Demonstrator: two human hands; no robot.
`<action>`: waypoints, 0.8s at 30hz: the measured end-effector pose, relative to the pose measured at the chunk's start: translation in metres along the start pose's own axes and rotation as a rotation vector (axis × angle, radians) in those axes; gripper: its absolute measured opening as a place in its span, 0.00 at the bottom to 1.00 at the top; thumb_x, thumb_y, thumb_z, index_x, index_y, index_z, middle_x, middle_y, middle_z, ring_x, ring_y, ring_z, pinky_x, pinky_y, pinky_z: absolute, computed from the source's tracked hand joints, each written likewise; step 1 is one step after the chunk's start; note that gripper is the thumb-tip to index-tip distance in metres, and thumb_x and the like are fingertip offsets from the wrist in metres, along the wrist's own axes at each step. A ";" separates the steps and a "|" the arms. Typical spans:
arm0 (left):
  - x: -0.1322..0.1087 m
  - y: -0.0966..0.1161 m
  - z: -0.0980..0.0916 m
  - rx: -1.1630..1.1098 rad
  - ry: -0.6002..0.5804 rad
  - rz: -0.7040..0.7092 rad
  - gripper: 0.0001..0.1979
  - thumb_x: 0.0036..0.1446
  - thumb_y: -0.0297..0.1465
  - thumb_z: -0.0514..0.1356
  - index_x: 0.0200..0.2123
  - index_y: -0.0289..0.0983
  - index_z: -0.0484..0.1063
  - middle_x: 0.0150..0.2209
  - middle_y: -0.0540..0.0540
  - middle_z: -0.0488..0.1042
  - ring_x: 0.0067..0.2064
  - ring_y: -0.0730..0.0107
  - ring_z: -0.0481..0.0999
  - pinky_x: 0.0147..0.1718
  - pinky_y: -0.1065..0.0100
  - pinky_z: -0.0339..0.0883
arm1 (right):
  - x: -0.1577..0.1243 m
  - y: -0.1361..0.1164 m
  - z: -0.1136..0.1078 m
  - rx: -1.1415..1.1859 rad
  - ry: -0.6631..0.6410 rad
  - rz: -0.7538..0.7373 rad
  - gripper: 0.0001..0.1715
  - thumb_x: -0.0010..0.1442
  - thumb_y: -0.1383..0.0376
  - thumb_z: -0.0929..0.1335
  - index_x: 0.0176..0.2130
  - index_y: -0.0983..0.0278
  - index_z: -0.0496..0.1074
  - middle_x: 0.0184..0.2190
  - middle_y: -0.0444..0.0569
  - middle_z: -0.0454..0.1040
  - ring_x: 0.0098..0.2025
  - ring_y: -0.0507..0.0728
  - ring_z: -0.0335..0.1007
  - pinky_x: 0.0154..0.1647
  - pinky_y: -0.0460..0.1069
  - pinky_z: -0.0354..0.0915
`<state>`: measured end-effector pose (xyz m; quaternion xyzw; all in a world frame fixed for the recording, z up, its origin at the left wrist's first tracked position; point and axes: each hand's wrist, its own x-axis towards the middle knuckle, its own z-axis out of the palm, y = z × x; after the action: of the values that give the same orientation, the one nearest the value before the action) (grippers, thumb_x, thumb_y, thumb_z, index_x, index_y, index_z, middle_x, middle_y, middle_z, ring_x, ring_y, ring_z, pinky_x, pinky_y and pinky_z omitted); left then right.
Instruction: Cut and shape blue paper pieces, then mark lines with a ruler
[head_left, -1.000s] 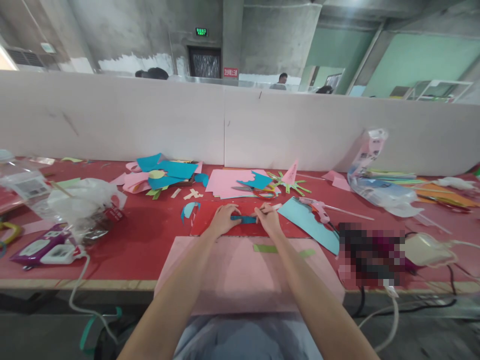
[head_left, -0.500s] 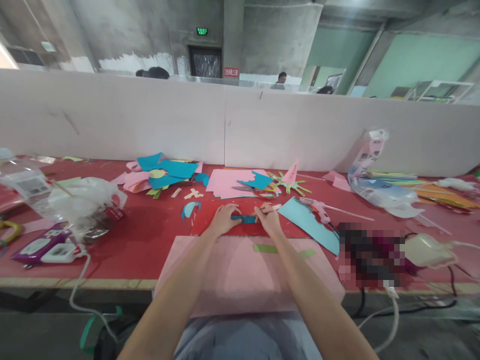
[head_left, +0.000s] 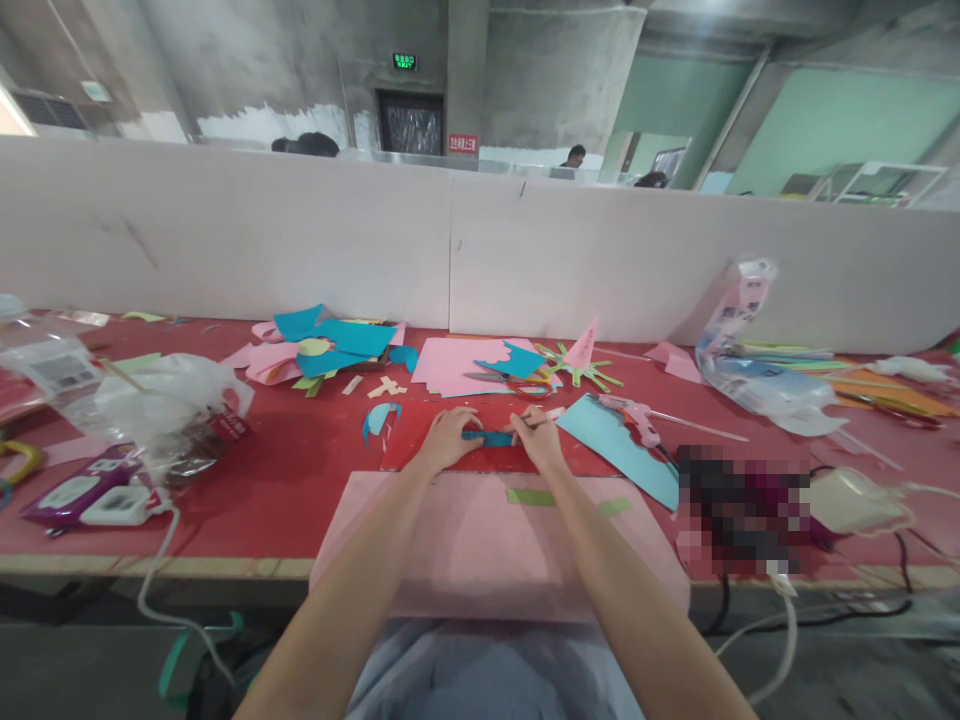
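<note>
A narrow strip of blue paper point(head_left: 491, 439) stretches between my two hands, low over a bright red sheet point(head_left: 409, 440). My left hand point(head_left: 450, 438) has its fingers curled and pinches the strip's left end. The right end is pinched by my right hand point(head_left: 534, 432), closed at the fingertips. Under my forearms lies a large pink sheet point(head_left: 480, 560) with a green paper strip point(head_left: 530, 497) on it. Left of the red sheet sits a light-blue cut piece with a darker blue edge point(head_left: 381, 422).
Scissors point(head_left: 517, 382) rest on pink sheets point(head_left: 450, 362) beyond my hands. At right are light-blue paper point(head_left: 622, 450), a pink glue gun point(head_left: 641, 422) and a plastic bag point(head_left: 780, 390). A purple-and-white device point(head_left: 94, 495) with a cable lies left. A white partition point(head_left: 300, 235) stands behind.
My hands and the blue strip stay almost in the same place. Beyond the partition, a person's head has shifted slightly right.
</note>
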<state>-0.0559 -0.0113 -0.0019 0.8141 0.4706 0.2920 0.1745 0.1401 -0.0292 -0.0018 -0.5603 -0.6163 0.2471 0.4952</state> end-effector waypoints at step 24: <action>0.000 -0.002 0.001 -0.002 0.000 0.006 0.08 0.51 0.34 0.62 0.37 0.43 0.72 0.54 0.48 0.69 0.57 0.60 0.65 0.59 0.55 0.53 | 0.000 -0.003 0.000 -0.029 0.025 0.013 0.14 0.53 0.60 0.63 0.21 0.58 0.54 0.12 0.39 0.68 0.25 0.56 0.74 0.28 0.46 0.62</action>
<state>-0.0566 -0.0104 -0.0038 0.8154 0.4678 0.2932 0.1742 0.1393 -0.0303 0.0004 -0.5744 -0.6098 0.2343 0.4933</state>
